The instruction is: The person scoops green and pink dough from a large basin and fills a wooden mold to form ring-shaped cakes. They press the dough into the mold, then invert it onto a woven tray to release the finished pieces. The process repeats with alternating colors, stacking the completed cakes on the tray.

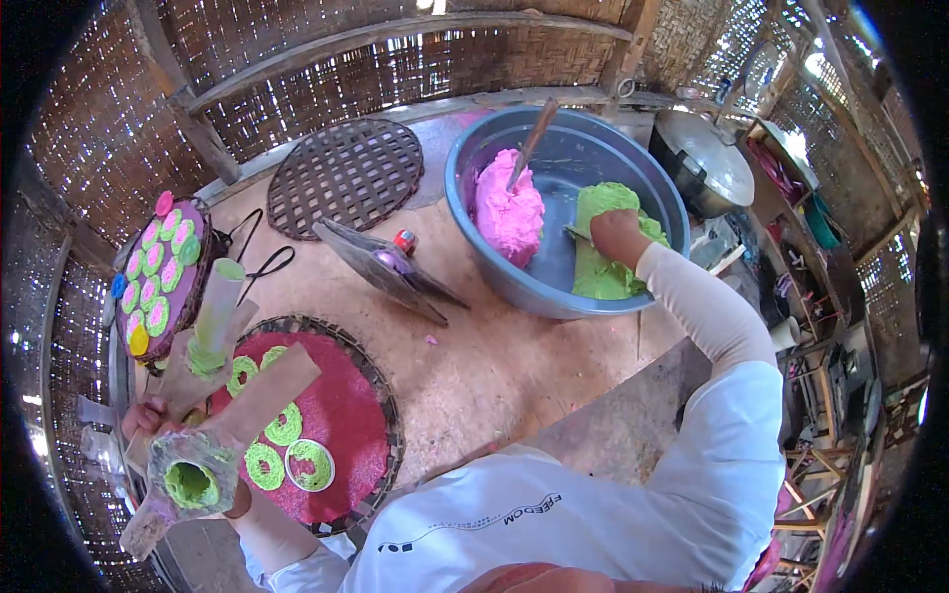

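Note:
My left hand point(148, 417) is closed around a wooden press point(277, 392) with long flat handles. Green dough point(191, 484) fills the press's round opening, and a clear tube point(217, 311) smeared with green rises from its far part. Inside a large blue basin point(474, 265), my right hand point(618, 237) is closed at the green dough mass point(598, 272). A small flat tool point(577, 233) sticks out from its fingers; its kind is hard to make out. Beside it in the basin lies pink dough point(509, 212), with a wooden-handled utensil point(534, 143) stuck in it.
Below the press, a round red tray point(346, 425) with a woven rim bears several green dough rings and a white ring point(309, 465). Another tray point(185, 237) holds pink-and-green pieces. A woven lattice mat point(346, 178), wooden boards point(381, 272) and a metal pot point(702, 163) stand farther back.

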A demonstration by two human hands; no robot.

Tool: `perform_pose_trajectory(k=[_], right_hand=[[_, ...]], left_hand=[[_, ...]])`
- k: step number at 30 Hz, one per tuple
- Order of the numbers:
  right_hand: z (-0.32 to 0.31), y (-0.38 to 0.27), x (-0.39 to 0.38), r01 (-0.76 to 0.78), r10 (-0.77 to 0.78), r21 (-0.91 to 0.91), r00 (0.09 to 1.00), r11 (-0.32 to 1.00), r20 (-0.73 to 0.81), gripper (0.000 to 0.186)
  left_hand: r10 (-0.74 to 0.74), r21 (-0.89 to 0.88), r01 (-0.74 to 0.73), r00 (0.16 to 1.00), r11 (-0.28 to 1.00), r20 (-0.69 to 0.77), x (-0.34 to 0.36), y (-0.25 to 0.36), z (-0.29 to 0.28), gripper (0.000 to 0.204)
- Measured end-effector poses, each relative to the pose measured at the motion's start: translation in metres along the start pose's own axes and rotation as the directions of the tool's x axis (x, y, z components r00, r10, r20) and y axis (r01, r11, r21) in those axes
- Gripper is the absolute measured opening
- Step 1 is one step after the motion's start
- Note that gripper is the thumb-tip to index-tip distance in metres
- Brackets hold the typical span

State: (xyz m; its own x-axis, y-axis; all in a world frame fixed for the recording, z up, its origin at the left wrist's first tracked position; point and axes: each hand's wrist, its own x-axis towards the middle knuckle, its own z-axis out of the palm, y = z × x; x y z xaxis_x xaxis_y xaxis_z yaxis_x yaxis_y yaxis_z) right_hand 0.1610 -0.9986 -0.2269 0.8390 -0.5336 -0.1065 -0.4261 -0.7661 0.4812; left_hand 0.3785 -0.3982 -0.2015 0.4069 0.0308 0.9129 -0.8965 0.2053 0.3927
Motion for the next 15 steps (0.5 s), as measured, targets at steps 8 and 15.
perform_pose_trajectory(k=[8,15], right_hand=[[-0.005,-0.002,0.016,0.211,-0.179,-0.108,0.952,0.971,0.250,0.017],[-0.012,0.042,0.043,0.166,-0.158,-0.055,0.979,0.985,0.130,0.015]], left_hand=[[0.197,0.214,-0.180,0.979,0.960,-0.058,0.007,0.001,0.030,0.035],[0.199,0.734,-0.227,0.972,0.640,0.127,0.031,0.033,0.073,0.028]])
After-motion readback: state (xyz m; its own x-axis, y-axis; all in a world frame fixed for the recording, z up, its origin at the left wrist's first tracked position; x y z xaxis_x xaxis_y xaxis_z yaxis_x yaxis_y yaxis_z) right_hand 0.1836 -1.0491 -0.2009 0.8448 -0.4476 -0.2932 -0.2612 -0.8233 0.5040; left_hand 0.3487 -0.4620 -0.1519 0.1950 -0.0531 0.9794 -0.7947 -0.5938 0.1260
